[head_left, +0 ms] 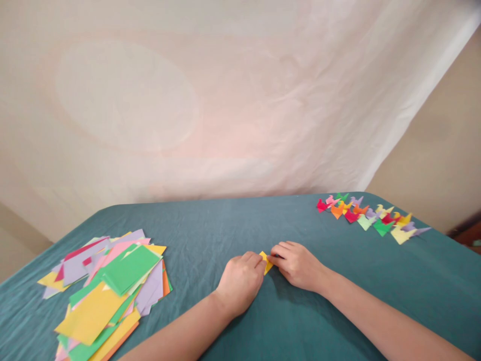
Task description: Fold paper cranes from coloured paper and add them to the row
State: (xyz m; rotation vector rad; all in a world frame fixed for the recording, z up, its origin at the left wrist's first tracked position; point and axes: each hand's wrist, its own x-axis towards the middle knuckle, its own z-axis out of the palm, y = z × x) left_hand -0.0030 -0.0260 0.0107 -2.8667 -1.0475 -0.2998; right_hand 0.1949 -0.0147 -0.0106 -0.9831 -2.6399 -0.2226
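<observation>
A small folded piece of yellow paper (267,265) lies between my two hands near the middle of the table. My left hand (242,281) is closed over its left side, the fingers covering part of it. From the other side, my right hand (296,263) pinches the paper's right edge between thumb and fingertips. Much of the paper is hidden by the fingers, so its full folded shape cannot be made out.
A loose heap of coloured paper sheets (131,268) spreads over the left of the table. Several folded paper birds (383,226) stand in rows at the far right. Dark green cloth (210,225) covers the table, and a pale hanging sheet (240,110) closes off the back.
</observation>
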